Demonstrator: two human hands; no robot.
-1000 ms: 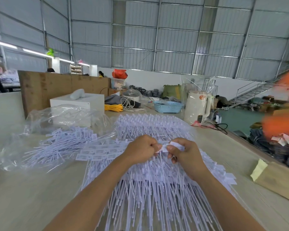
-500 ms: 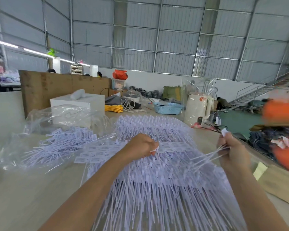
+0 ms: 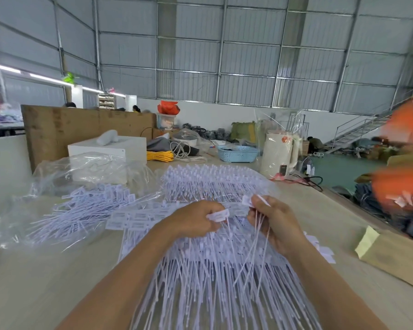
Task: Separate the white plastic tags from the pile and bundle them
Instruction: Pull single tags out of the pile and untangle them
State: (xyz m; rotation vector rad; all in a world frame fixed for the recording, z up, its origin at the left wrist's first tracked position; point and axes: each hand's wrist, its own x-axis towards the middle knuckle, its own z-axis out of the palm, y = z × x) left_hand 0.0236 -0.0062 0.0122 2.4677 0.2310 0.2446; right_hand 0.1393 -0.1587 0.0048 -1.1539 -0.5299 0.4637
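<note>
You are working with both hands over the pile of white plastic tags [image 3: 215,277], which is lying spread across the bench [image 3: 45,282] directly in front of you, with the long thin tails fanning toward you and the flat label ends pointing away. Your left hand [image 3: 196,219] is curling its fingers and pinching a single tag [image 3: 218,215] by its label end, just above the pile; that grip is closed on the tag. Your right hand [image 3: 274,222] is holding a small bunch of separated tags [image 3: 258,225], with the label ends poking out above your fingers and the tails hanging down onto the pile; its grip is closed around the bunch. The two hands are sitting close together but are not touching.

To your left, a clear plastic bag [image 3: 86,172] is lying open on the bench with more tags [image 3: 81,208] spilling out of it (these are lying flat, pointing roughly left and toward you). A row of flat labels is lying between that bag and your left hand. Farther back on the bench, a white box [image 3: 110,148], a coil of yellow cord [image 3: 160,155], a blue plastic basket [image 3: 237,153] and a white kettle [image 3: 278,154] wrapped in clear film are standing. At the right edge, a brown paper envelope [image 3: 396,258] is resting on the bench.
</note>
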